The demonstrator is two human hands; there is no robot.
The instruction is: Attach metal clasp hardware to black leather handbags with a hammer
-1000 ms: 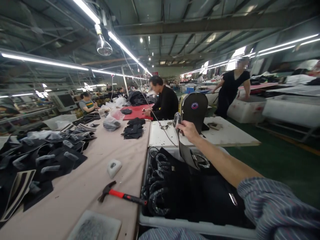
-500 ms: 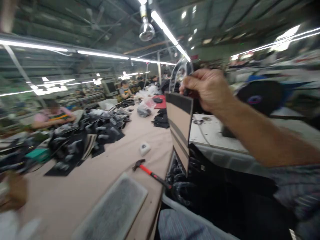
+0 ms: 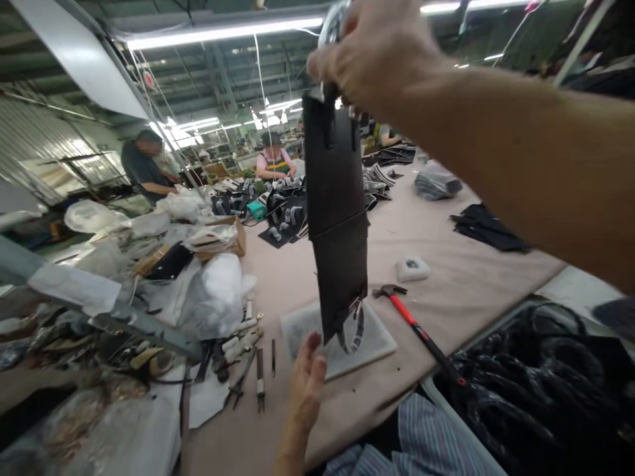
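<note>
Observation: your right hand (image 3: 372, 53) is raised high and holds a dark leather panel (image 3: 336, 211) by its top edge. The grip there is narrow, with the fingers closed around the top of the panel and a shiny loop (image 3: 333, 23) showing at the fingertips. The fingers hide how the loop joins the panel.

The panel hangs in the air, nearly upright, with a crease across its middle. Its lower tip is above a pale speckled board (image 3: 377, 337), near the front edge of the surface (image 3: 461, 291), and touches nothing there. A curled strip (image 3: 354, 328) shows at that tip; you cannot tell its material from this view.

Your left hand (image 3: 305, 390) is open, with its fingers spread and pointing up. It sits just beside the lower tip of the panel, apart from it.

Handling note: keep the top pinched firmly and the panel hanging free, so its crease and lower edge stay in plain view. Keep your open left hand close enough to steady the tip.

Around you: a hammer with a red handle (image 3: 411, 324) lies on the surface, right of the board. Small hand tools (image 3: 248, 377) lie left of the board. A bin of dark strapped pieces (image 3: 530, 377) sits at the right corner. Co-workers (image 3: 272, 158) sit farther down the surface.
</note>
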